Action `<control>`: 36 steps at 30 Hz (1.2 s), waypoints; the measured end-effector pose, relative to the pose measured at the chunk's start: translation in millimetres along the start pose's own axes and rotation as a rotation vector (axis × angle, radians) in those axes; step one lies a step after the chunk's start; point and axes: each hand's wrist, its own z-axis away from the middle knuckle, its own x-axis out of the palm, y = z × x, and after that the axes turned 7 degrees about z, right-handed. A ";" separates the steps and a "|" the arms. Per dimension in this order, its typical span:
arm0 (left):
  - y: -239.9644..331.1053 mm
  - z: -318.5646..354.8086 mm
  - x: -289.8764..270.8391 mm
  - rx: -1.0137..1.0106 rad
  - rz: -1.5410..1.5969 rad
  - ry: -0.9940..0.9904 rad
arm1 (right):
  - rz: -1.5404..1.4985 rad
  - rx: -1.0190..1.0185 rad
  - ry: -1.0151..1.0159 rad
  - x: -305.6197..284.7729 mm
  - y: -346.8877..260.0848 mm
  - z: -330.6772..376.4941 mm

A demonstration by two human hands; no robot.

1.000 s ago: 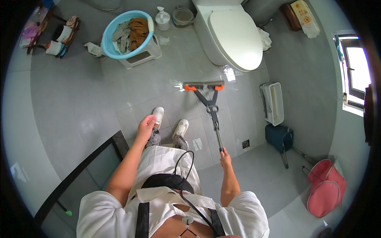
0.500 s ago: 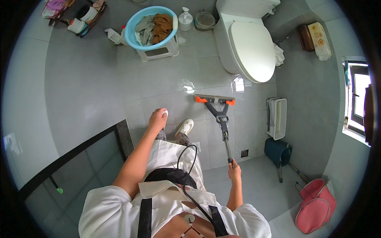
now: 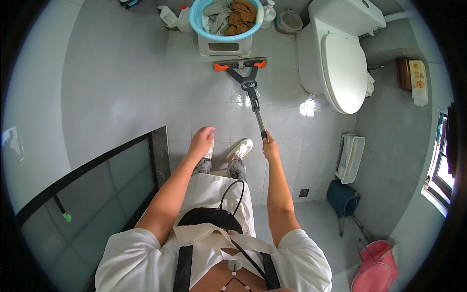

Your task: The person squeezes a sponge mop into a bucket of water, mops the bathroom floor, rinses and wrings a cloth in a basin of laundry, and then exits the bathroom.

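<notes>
My right hand (image 3: 271,148) is closed around the handle of a mop (image 3: 250,90), whose shaft runs away from me. The mop's wide head has orange ends and a dark forked frame. It rests on the tiles just in front of a white stool (image 3: 224,47). On that stool stands a light blue basin (image 3: 195,18) holding grey cloth (image 3: 217,17) and brown cloth (image 3: 242,18). My left hand (image 3: 201,141) hangs in the air above my left foot, fingers loosely apart, with nothing seen in it.
A toilet (image 3: 344,73) stands at the far right, a pump bottle (image 3: 268,14) and a small clear bin (image 3: 289,22) beside it. White bottles (image 3: 169,17) stand left of the stool. Along the right wall are a white tub (image 3: 351,158), a blue dustpan (image 3: 343,197) and a pink folded item (image 3: 375,270).
My right arm has stretched forward, and the mop head has slid away from me and left toward the stool. The view has shifted. My left hand stays empty.
</notes>
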 end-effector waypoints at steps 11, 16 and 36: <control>-43.2 32.3 -59.0 -0.058 0.047 0.000 | -0.119 0.656 -0.395 -58.2 -36.0 161.0; -38.1 32.7 -83.6 -0.015 0.117 0.024 | -0.085 0.674 -0.465 -86.1 -74.9 185.1; -98.2 82.6 -137.7 -0.153 0.210 0.347 | 0.139 0.052 -0.556 -7.3 -196.4 29.9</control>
